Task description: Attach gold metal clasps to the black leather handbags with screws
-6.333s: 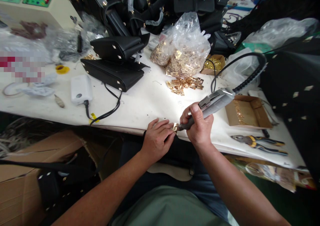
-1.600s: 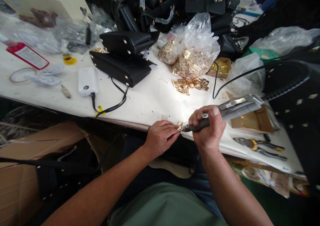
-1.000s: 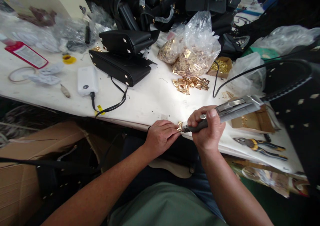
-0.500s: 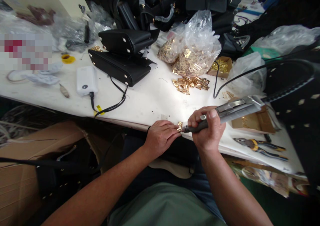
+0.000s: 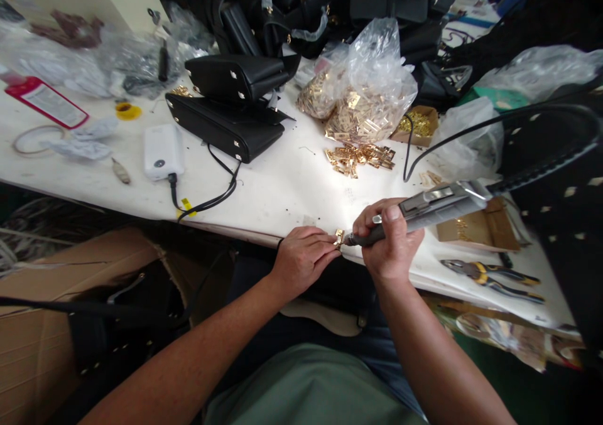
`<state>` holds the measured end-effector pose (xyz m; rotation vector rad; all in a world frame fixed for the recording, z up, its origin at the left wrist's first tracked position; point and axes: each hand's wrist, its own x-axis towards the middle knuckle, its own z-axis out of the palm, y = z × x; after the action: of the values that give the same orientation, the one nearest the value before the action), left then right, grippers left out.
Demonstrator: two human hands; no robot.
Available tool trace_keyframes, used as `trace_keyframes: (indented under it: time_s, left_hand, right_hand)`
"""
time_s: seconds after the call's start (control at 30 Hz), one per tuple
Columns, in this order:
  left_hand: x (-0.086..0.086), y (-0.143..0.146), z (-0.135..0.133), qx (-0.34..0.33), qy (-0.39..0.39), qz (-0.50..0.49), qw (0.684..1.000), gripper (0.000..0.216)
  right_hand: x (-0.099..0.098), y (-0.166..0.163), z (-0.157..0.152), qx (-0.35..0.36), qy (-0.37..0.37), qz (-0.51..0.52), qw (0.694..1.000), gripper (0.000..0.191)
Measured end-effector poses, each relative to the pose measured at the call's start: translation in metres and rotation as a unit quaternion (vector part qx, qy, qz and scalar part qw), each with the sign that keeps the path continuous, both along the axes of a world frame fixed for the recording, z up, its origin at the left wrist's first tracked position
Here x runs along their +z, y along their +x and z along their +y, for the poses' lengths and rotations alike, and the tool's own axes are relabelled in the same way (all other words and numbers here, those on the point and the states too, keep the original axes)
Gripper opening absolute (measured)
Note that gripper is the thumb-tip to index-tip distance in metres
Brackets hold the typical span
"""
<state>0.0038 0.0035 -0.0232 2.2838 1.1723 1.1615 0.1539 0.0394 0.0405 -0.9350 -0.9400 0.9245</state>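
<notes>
At the table's front edge, my left hand (image 5: 305,257) pinches a small gold metal clasp plate (image 5: 338,238) between its fingertips. My right hand (image 5: 392,242) is wrapped around a grey electric screwdriver (image 5: 433,208), its thumb on top near a small lever. The tool lies nearly level, and its tip points left at the clasp plate, touching it or very close. A black cord (image 5: 532,110) runs from the tool's rear. Beyond my hands lies a loose pile of gold clasp pieces (image 5: 360,158).
Clear plastic bags of gold pieces (image 5: 365,108) stand behind the pile. Two black handbags (image 5: 230,127) lie stacked left of them. A white power bank (image 5: 162,152) with a cable is further left. Pliers (image 5: 492,277) and a small cardboard box (image 5: 480,227) sit at right; a red bottle (image 5: 49,102) lies far left.
My right hand and the screwdriver have shifted very slightly left and up. My left hand keeps the clasp plate in the same place.
</notes>
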Motion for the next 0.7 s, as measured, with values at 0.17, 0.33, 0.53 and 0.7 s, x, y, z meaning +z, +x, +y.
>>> trace_keyframes:
  time_s: [0.17, 0.33, 0.53, 0.7]
  left_hand:
    - [-0.001, -0.0001, -0.0002, 0.0, -0.002, 0.005, 1.0, 0.007]
    - [0.0004, 0.0004, 0.0001, -0.001, 0.004, 0.003, 1.0, 0.008]
    - [-0.0008, 0.0011, -0.0002, 0.006, 0.008, 0.004, 1.0, 0.008]
    - [-0.0033, 0.0006, -0.001, 0.006, 0.001, 0.01, 1.0, 0.011]
  right_hand:
    - [-0.0032, -0.0017, 0.0, 0.005, -0.001, -0.027, 1.0, 0.034]
    - [-0.0038, -0.0023, 0.0, 0.009, -0.002, -0.048, 0.999, 0.036]
    - [-0.0039, -0.0045, -0.0016, 0.016, -0.007, -0.07, 0.997, 0.037]
    - [-0.0044, -0.0034, -0.0029, 0.034, -0.009, -0.094, 0.995, 0.037]
